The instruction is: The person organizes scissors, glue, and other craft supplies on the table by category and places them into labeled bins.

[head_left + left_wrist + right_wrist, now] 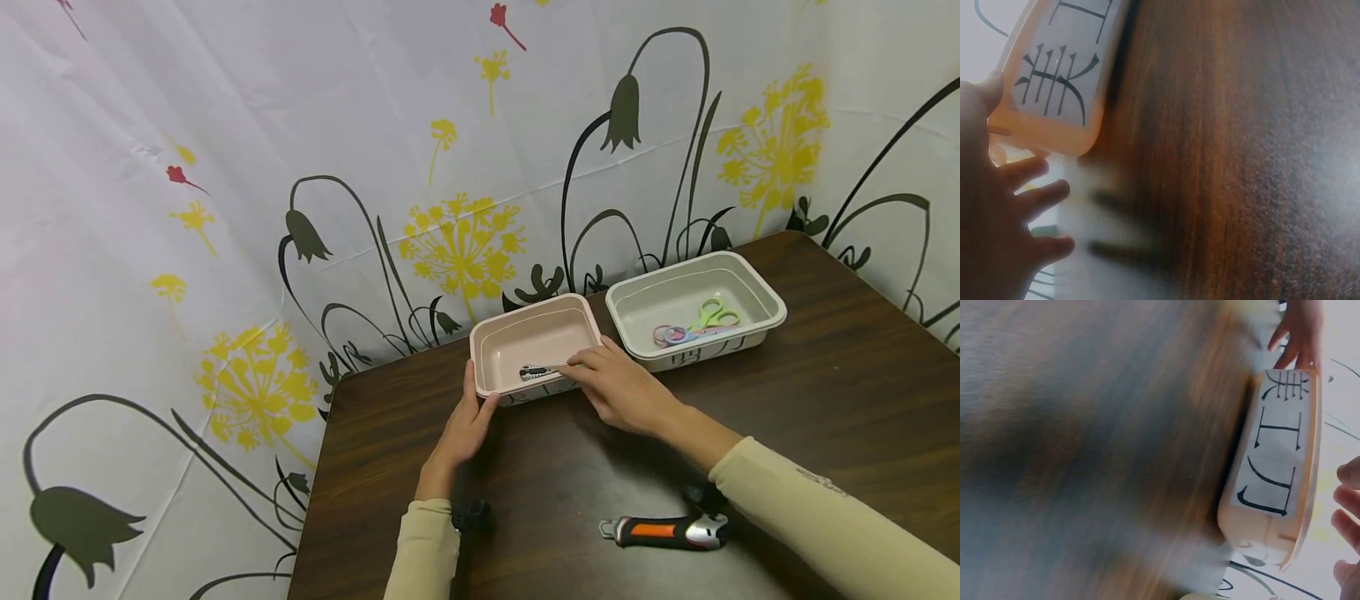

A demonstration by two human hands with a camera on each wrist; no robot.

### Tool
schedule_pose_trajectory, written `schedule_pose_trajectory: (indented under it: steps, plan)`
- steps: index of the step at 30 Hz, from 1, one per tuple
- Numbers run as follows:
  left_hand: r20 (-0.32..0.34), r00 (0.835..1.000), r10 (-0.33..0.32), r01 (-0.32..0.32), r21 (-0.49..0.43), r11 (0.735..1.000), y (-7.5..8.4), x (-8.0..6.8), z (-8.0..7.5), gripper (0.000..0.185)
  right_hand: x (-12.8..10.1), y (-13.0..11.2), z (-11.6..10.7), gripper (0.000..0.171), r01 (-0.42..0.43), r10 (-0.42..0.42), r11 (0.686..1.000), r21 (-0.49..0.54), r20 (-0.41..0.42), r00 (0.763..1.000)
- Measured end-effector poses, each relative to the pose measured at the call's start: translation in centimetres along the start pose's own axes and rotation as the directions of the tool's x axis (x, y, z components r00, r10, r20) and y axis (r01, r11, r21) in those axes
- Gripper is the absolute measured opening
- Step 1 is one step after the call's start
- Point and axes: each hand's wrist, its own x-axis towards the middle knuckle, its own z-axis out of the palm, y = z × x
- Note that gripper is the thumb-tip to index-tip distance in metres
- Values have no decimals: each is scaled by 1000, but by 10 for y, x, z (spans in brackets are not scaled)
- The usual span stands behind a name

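Note:
A pink plastic bin (525, 337) stands near the table's back edge, with a paper label (1272, 437) in black characters on its front wall. My left hand (462, 425) rests against its near left corner, fingers straight and spread in the left wrist view. Over the bin's front part, my right hand (622, 387) pinches one end of a small utility knife (532, 372), black and silver. The knife's other end points left, inside the rim. In the right wrist view the right fingertips (1347, 528) show at the edge, but not the knife.
To the right stands a pale grey-green bin (637, 312) holding scissors (712, 315) with green handles and others in pink and blue. A larger black-and-orange utility knife (663, 531) lies on the dark wooden table (540, 483) near the right forearm. A flowered curtain (360, 108) hangs behind.

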Motion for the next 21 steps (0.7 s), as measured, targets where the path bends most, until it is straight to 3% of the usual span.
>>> schedule_pose_trajectory:
  steps: [5, 10, 16, 21]
  plan:
    - [6, 1000, 1, -1, -5, 1000, 0, 1, 0, 80, -20, -6, -11, 35, 43, -43, 998, 43, 8, 999]
    - [5, 1000, -1, 1, -5, 1000, 1, 1, -2, 80, -48, -18, -17, 38, -28, 22, 999, 47, 124, 992]
    - [3, 1000, 1, -1, 10, 1000, 1, 1, -2, 79, -85, -36, -20, 40, -140, 129, 990, 16, 297, 946]
    - [4, 1000, -4, 4, 15, 1000, 1, 0, -1, 80, -108, -43, -24, 34, -177, 149, 984, 37, 388, 910]
